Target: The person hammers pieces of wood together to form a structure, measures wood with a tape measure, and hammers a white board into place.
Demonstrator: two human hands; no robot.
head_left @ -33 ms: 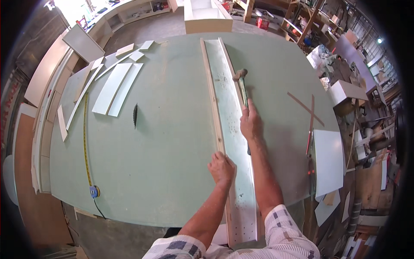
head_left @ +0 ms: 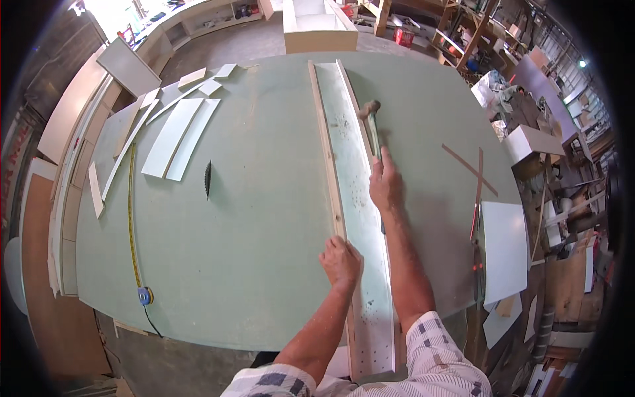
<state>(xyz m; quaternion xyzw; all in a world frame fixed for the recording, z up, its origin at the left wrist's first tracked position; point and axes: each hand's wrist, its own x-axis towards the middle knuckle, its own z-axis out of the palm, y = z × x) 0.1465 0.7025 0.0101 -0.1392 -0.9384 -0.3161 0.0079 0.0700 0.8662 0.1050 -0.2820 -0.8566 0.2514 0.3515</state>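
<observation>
A long white panel [head_left: 357, 228] with a wooden strip along each side lies lengthwise before me, like a shallow trough. My right hand [head_left: 387, 186] is closed round the handle of a hammer [head_left: 371, 116], whose head points away from me above the right strip [head_left: 352, 100]. On the left strip [head_left: 329, 155] rests my left hand [head_left: 340, 263], its fingers curled and pinched together at the strip's top edge. Whatever is between those fingers is hidden. Small dark bits, perhaps nails, are scattered in several clusters along the panel.
The green tabletop [head_left: 264, 198] carries a pulled-out tape measure [head_left: 145, 295], a dark toothed object [head_left: 208, 180], white boards [head_left: 173, 135] and narrow offcuts at left. Crossed brown strips [head_left: 479, 173] and a white panel [head_left: 505, 245] lie at right. Beyond stands a white box [head_left: 321, 38].
The hammer and my right hand have barely shifted. My left hand stays at the same spot on the strip. The whole view has dropped slightly.
</observation>
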